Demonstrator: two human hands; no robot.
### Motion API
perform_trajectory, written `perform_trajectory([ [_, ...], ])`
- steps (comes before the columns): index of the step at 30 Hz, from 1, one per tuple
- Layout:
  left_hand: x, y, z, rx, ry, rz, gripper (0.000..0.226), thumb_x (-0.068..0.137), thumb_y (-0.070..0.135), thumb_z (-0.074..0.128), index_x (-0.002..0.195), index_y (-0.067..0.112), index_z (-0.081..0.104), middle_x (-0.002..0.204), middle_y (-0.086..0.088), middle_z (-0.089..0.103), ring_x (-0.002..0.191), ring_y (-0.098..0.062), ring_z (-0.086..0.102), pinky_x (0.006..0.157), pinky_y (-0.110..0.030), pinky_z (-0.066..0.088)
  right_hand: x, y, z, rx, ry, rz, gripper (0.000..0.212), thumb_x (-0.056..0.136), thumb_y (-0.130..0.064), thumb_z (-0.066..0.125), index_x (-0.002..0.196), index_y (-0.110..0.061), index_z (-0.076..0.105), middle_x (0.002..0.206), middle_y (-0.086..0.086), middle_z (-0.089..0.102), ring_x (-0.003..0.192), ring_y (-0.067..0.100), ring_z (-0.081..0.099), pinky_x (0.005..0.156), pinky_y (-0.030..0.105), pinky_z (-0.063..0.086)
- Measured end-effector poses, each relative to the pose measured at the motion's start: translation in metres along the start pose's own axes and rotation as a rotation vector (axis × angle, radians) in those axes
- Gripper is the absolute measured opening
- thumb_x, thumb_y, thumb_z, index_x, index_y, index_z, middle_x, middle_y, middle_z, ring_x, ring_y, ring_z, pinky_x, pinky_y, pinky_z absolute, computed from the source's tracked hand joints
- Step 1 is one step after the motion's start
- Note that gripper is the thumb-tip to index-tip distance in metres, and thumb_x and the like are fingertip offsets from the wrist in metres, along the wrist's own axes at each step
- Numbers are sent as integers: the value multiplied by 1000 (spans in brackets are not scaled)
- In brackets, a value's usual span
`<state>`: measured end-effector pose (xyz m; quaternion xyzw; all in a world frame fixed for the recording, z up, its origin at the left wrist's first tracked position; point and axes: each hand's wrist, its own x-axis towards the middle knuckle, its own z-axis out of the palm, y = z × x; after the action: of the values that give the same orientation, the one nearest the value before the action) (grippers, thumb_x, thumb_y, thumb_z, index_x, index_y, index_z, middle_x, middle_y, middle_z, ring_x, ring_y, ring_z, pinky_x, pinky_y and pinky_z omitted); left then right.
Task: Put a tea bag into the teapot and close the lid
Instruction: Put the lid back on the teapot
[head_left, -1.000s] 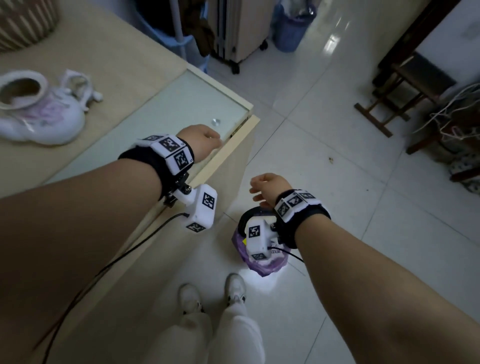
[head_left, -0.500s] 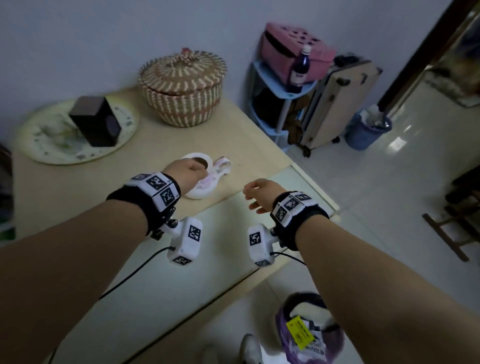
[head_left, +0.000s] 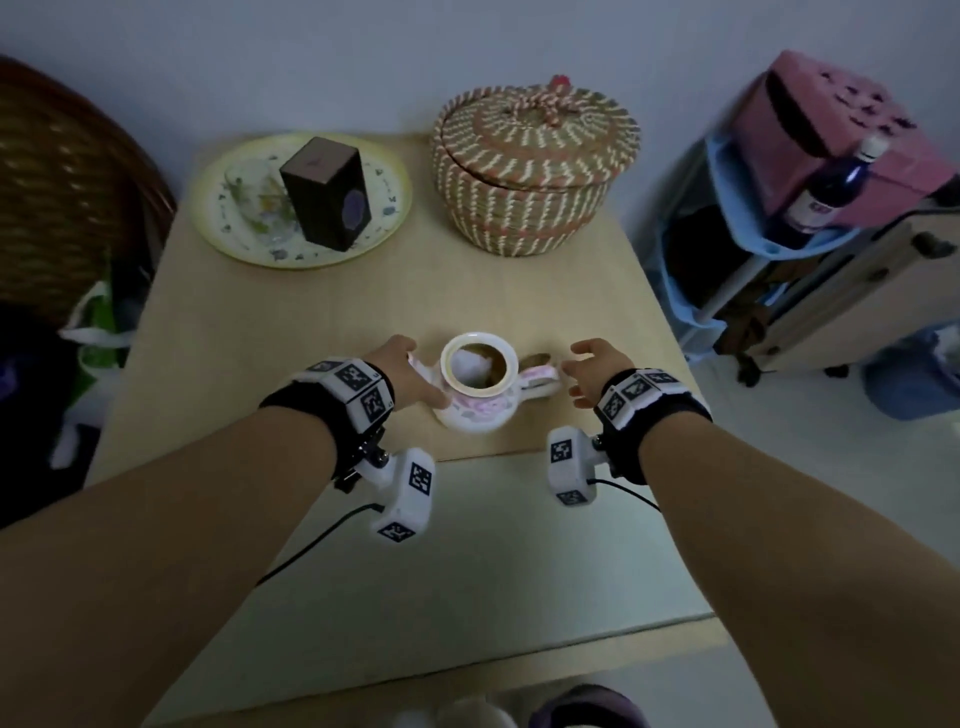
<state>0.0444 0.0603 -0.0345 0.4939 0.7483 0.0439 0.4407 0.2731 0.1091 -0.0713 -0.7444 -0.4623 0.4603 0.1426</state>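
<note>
A white teapot with pink flowers stands without its lid in the middle of the wooden table. Something pale, maybe a tea bag, shows inside the open mouth. My left hand is closed against the pot's left side, by the spout. My right hand hovers with spread fingers just right of the pink handle, not touching it. A small brownish thing lies behind the handle; I cannot tell if it is the lid.
A lidded woven basket stands at the back right. At the back left a dark box sits on a flowered plate. A glass pane covers the near table. A shelf with a bottle stands right, a wicker chair left.
The view swung up from the floor to the table top. Both hands moved forward to either side of the teapot, the left one onto it.
</note>
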Motion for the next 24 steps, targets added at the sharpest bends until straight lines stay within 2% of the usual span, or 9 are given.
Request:
perform_trajectory([
  [3, 6, -5, 4, -127, 54, -22, 84, 71, 8, 73, 141, 14, 27, 139, -13, 45, 117, -33, 53, 84, -31, 45, 17, 3, 0, -40, -122, 0, 47, 84, -9, 55, 130, -16, 43, 105, 19, 63, 98, 38, 63, 93, 51, 51],
  [5, 8, -8, 4, -207, 116, -38, 72, 76, 1, 66, 139, 11, 32, 134, -17, 50, 115, -35, 54, 88, -36, 47, 26, 5, 0, -189, -208, -18, 53, 85, -4, 55, 134, -14, 38, 108, 14, 64, 108, 35, 59, 97, 46, 49],
  [7, 10, -10, 4, -220, 138, -39, 60, 77, 1, 63, 133, 9, 42, 129, -18, 55, 111, -35, 57, 93, -40, 48, 32, 7, 1, -339, -221, -45, 59, 83, -8, 57, 137, -13, 33, 126, 15, 58, 114, 32, 56, 100, 41, 46],
  [9, 11, -11, 6, -233, 135, -28, 44, 78, 4, 65, 120, 7, 53, 113, -17, 60, 97, -27, 58, 92, -40, 49, 36, 5, 3, -468, -232, -73, 59, 85, -16, 57, 138, -10, 32, 139, 14, 47, 122, 30, 50, 104, 36, 42],
  [12, 14, -7, 6, -179, 123, -15, 8, 82, 7, 59, 85, 11, 54, 97, -14, 53, 90, -25, 51, 94, -45, 48, 43, 4, 9, -579, -181, -121, 47, 88, -23, 54, 129, -3, 44, 136, 17, 51, 120, 31, 51, 98, 31, 39],
  [14, 14, -4, 6, -162, 124, 9, 3, 84, 10, 58, 82, 11, 56, 96, -16, 53, 91, -27, 53, 94, -48, 47, 48, 5, 12, -586, -147, -113, 42, 89, -23, 51, 125, -1, 47, 132, 19, 53, 118, 33, 51, 96, 32, 39],
  [18, 15, -8, 7, -194, 134, 46, 29, 86, 17, 58, 113, 7, 61, 118, -19, 62, 111, -33, 57, 98, -47, 46, 53, 6, 15, -574, -112, -133, 36, 90, -22, 49, 117, 0, 54, 126, 20, 58, 115, 33, 54, 92, 31, 41],
  [21, 15, -10, 7, -212, 132, 38, 31, 86, 19, 58, 114, 7, 61, 121, -19, 62, 113, -35, 56, 98, -47, 46, 50, 6, 17, -569, -156, -158, 32, 88, -27, 51, 107, -4, 62, 117, 16, 65, 107, 30, 59, 74, 22, 41],
  [24, 15, -9, 6, -212, 134, 38, 29, 86, 19, 58, 112, 7, 62, 119, -19, 63, 111, -35, 57, 97, -47, 47, 51, 8, 16, -484, -125, -113, 29, 85, -20, 56, 111, -6, 62, 119, 16, 64, 109, 30, 59, 55, 17, 37],
])
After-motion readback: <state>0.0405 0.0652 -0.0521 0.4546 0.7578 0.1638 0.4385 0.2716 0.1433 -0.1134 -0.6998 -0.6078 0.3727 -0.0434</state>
